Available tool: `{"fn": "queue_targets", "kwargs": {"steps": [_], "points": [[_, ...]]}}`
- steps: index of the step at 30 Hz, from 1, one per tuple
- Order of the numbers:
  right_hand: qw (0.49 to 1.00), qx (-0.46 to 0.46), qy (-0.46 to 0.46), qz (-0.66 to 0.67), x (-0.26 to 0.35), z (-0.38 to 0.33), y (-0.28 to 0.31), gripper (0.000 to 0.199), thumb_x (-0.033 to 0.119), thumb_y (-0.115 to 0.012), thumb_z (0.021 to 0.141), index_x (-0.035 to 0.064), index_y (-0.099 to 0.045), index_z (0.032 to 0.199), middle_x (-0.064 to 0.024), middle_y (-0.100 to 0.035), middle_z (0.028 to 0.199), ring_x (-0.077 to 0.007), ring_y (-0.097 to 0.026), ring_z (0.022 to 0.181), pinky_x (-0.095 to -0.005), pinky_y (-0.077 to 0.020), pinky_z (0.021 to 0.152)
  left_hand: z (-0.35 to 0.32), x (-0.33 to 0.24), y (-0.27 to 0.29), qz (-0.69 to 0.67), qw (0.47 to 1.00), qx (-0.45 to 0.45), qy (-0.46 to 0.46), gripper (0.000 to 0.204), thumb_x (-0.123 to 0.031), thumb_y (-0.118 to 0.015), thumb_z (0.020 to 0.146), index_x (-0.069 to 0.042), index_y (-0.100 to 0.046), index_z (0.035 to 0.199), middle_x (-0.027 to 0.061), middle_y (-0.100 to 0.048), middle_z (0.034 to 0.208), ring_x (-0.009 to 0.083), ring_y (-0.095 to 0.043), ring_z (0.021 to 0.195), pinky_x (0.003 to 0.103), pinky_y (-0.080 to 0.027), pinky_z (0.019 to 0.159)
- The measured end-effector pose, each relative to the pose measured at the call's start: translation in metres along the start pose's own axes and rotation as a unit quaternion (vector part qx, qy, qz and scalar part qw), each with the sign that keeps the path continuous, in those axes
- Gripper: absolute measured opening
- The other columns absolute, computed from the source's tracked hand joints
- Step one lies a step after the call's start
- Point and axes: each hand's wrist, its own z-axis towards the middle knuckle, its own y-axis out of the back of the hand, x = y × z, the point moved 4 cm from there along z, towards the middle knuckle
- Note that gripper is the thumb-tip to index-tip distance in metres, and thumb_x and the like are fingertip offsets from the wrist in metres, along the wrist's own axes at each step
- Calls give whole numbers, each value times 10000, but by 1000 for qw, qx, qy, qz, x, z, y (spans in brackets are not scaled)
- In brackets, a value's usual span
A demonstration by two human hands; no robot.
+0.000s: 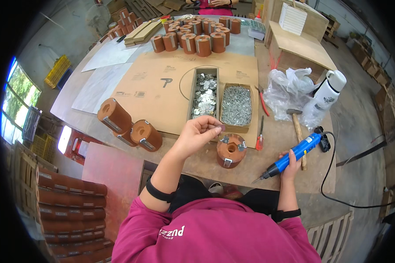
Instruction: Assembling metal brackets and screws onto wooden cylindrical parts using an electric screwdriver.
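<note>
My left hand [201,133] is raised just left of a reddish-brown cylinder [231,158], thumb and fingers pinched together. Something small may be between the fingertips, but I cannot make it out. The cylinder stands upright near the table's front edge, with a hole in its top and small metal pieces on its top and side. In my right hand [289,170] is a blue electric screwdriver [296,154], its tip pointing down and left over the table edge. Beyond the cylinder stand a box of screws [236,105] and a longer box of flat metal pieces [206,94].
More cylinders [145,133] stand at the left, and several [203,45] cluster at the back. A hammer [296,127], a red-handled screwdriver [260,140], red pliers [263,103], a plastic bag [287,87] and a white bottle [331,90] lie or stand right. A black cord [338,199] trails rightward.
</note>
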Motion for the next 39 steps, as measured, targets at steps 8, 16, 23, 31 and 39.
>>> {"fn": "queue_targets", "kwargs": {"steps": [8, 16, 23, 31, 39], "points": [[1000, -1, 0, -4, -3, 2, 2, 306, 188, -578, 789, -1, -420, 970, -123, -557, 706, -192, -564, 574, -287, -469, 538, -14, -25, -25, 306, 941, 87, -117, 86, -29, -596, 765, -24, -608, 850, 57, -601, 783, 171, -584, 734, 288, -459, 652], [1000, -1, -2, 3, 0, 0, 0, 298, 183, -580, 786, 1, -421, 960, -122, -553, 701, -190, -563, 573, -288, -471, 532, -17, -14, -42, 493, 830, 166, -199, 120, -67, -612, 710, -48, -613, 828, 80, -567, 723, 283, -548, 702, 364, -432, 615], [1000, 4, 2, 1, -4, 1, 2, 289, 184, -574, 791, 1, -423, 957, -120, -552, 699, -189, -562, 572, -285, -470, 533, -20, -1, -45, 518, 835, 122, -139, 137, -121, -635, 697, -93, -594, 824, 40, -556, 775, 251, -529, 804, 361, -372, 740], [1000, 1, 1, 0, -2, 2, -1, 295, 188, -576, 789, 2, -423, 959, -121, -552, 698, -188, -563, 572, -285, -468, 529, -36, 6, -37, 487, 844, 5, -227, 287, -167, -709, 647, -97, -588, 898, 101, -494, 1103, 282, -436, 1073, 404, -361, 852], [1000, 4, -12, -19, -4, 3, 2, 305, 209, -572, 795, 23, -414, 978, -123, -549, 709, -191, -560, 579, -281, -472, 542, -45, 31, -38, 359, 900, -24, -245, 336, -81, -726, 609, -57, -585, 913, 169, -484, 1150, 336, -530, 962, 359, -456, 803]]}}
